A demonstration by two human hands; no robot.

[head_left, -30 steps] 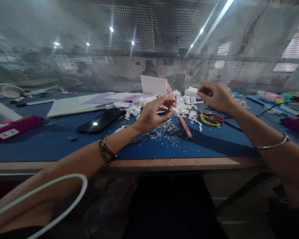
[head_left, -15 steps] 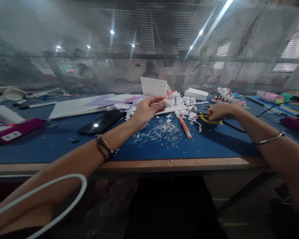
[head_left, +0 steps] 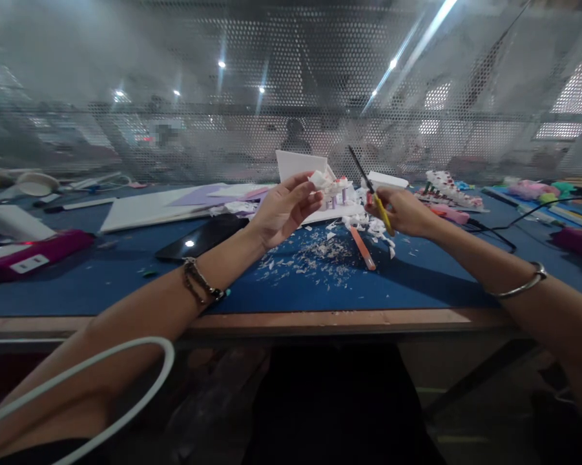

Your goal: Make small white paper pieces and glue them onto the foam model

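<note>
scissors [head_left: 368, 184] now lifted in right hand [head_left: 401, 212], blades up-left, long axis steeply tilted

No readable text, brand or number anywhere. White label [head_left: 28, 263] on magenta tool [head_left: 33, 251] at left too blurred to read. Phone [head_left: 201, 236] screen dark, only a light glare. Scissors [head_left: 374, 194] and paper sheets [head_left: 145, 206] unmarked.

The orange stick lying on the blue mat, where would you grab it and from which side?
Pinch the orange stick near its middle, from above. It lies flat, slanting toward the near edge, and white scraps crowd its far end while the near end is clear.
</note>
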